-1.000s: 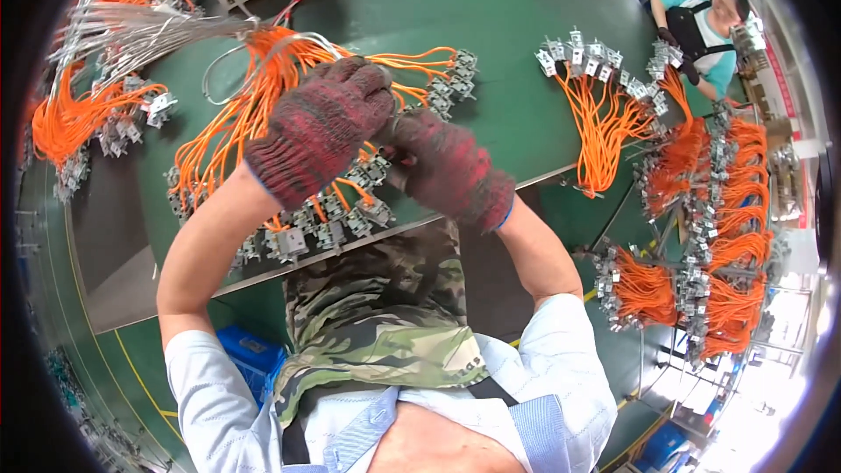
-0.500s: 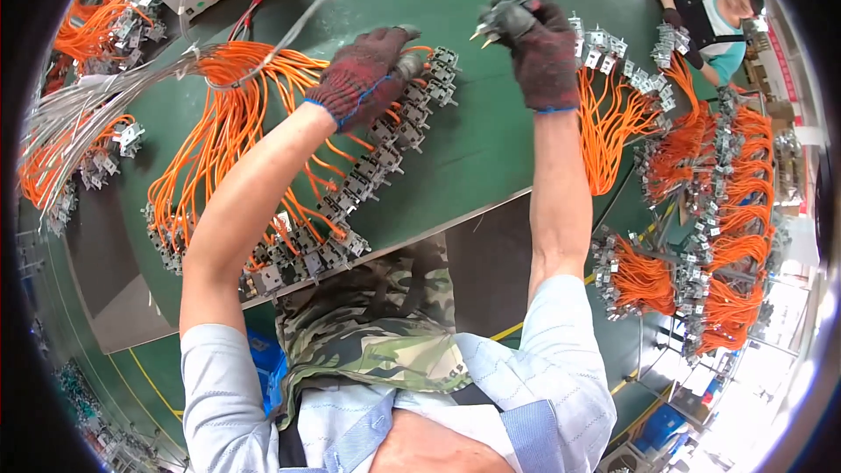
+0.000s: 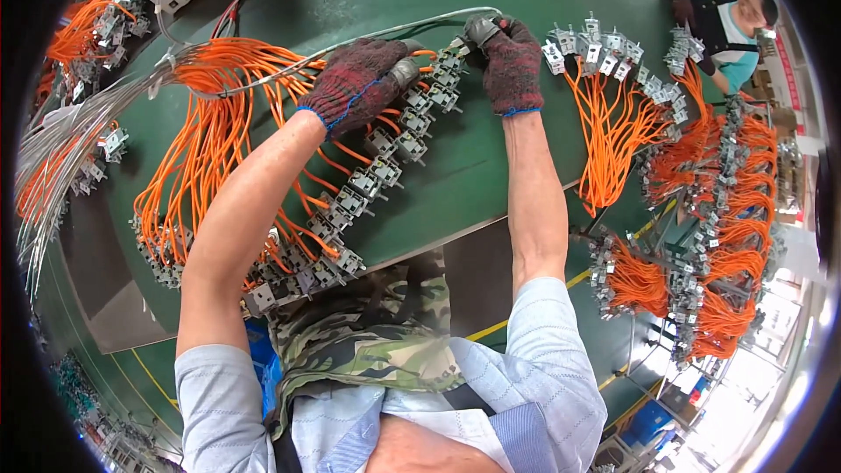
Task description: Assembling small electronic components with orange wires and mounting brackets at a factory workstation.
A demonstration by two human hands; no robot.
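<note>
Head view, person bent over a green table (image 3: 491, 166).

Both hands wear dark knit gloves. The left hand (image 3: 363, 83) lies closed over the top of a row of small grey connectors (image 3: 385, 166), fingers curled down onto the upper connectors and the orange wires (image 3: 210, 131) feeding them; it seems to press or clasp them, though exactly which piece it pinches is hidden under the glove. The right hand (image 3: 508, 61) is closed at the row's far end, fingertips pinching the tip of a grey cable (image 3: 350, 39) right beside the last connector.

Key relation: the connector row runs as a long curved line from about 7 o'clock, near the person's body, up to about 1 o'clock, ending between the two hands. Its upper end lies just at 3 o'clock from the left hand and at 9 o'clock from the right hand, touching or nearly touching both. The grey cable leaves the right hand's pinch toward 9 o'clock, passes over the left hand and arcs away to the table's left edge.

Judgement: the right hand is nearer the row's end connector; the left hand steadies the row.

Other orange bundles (image 3: 604, 114) lie at 3 o'clock, apart from both hands.
</note>
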